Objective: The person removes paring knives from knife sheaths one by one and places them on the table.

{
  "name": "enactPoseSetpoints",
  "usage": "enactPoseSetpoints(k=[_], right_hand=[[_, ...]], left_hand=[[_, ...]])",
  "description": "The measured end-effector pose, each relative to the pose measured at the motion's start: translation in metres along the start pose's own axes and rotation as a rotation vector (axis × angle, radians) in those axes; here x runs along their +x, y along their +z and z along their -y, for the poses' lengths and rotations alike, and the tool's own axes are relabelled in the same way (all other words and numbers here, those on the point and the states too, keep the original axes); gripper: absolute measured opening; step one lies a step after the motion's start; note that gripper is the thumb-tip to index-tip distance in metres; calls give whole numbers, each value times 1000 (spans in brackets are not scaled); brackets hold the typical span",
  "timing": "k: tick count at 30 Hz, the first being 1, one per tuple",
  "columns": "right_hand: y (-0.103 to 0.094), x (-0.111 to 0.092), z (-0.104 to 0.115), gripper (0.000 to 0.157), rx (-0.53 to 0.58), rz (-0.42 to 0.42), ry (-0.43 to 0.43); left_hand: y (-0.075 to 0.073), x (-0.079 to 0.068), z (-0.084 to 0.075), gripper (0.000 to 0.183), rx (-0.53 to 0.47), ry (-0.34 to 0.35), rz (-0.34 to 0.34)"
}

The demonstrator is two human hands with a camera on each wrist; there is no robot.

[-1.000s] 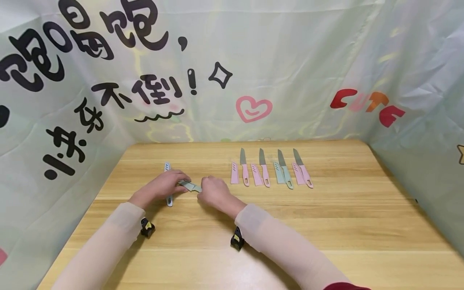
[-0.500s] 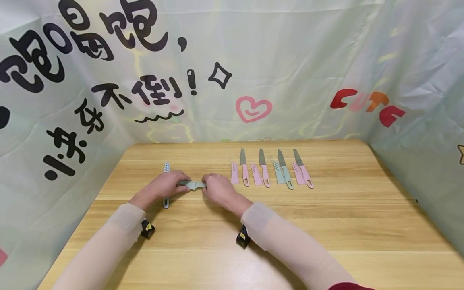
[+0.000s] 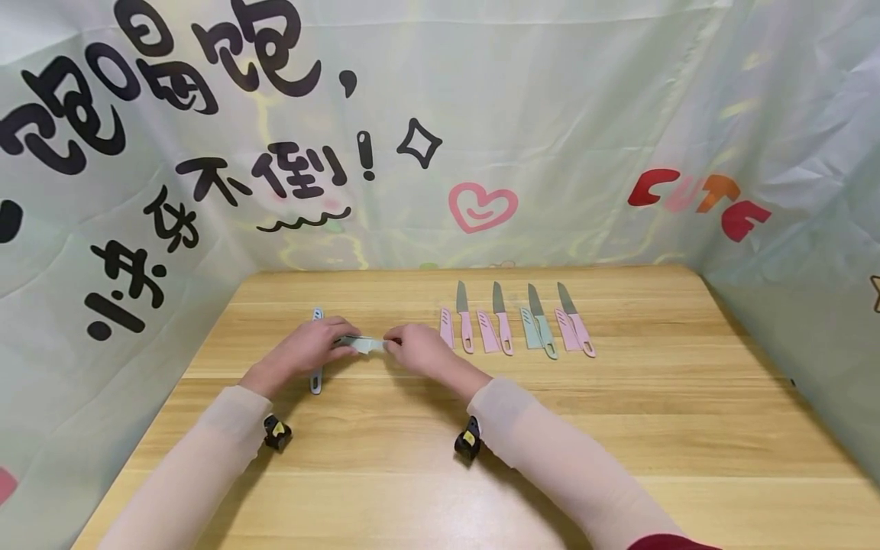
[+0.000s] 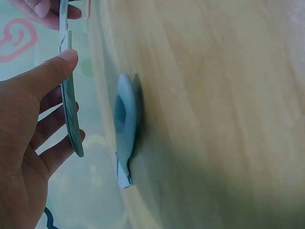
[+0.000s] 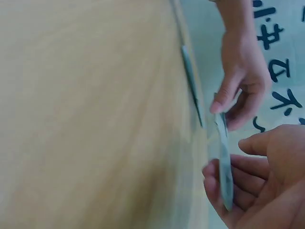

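Observation:
Between the two hands is a light green knife in its cover, lifted above the table. My left hand pinches the cover, thumb on one side and fingers on the other, as the left wrist view shows. At the other end is my right hand, its fingers curled round the handle, while the thumb stands off the handle in the right wrist view. A light blue sheathed knife lies on the table under my left hand, which hides its middle.
To the right on the wooden table lies a row of several knives with pink or green handles, such as a pink knife, each with its cover beside it. A printed cloth hangs behind the table.
My right hand has moved right and slightly away from the body, and the green knife has swung from a slant to nearly level. The left hand has hardly moved.

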State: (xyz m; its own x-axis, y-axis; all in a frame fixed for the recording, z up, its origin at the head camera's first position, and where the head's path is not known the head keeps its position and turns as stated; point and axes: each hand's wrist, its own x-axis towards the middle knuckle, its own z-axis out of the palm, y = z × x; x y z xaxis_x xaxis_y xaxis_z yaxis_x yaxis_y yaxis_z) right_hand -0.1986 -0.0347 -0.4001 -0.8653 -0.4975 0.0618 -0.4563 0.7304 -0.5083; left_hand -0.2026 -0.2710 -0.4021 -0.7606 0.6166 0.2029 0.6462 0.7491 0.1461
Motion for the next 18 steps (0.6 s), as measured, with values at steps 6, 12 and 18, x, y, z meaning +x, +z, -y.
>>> enactPoseSetpoints(k=[6,12,18], right_hand=[[-12,0,-9,30,336,147,54],[-14,0,-16,30,892,311,174],[-11,-1,-19,33,1079,400,219]], left_hand=[[-6,-1,-3,32,20,12,-9],[-9,-2,-6,32,30,34,-39],[-10,-4,-7,31,33,76,-62]])
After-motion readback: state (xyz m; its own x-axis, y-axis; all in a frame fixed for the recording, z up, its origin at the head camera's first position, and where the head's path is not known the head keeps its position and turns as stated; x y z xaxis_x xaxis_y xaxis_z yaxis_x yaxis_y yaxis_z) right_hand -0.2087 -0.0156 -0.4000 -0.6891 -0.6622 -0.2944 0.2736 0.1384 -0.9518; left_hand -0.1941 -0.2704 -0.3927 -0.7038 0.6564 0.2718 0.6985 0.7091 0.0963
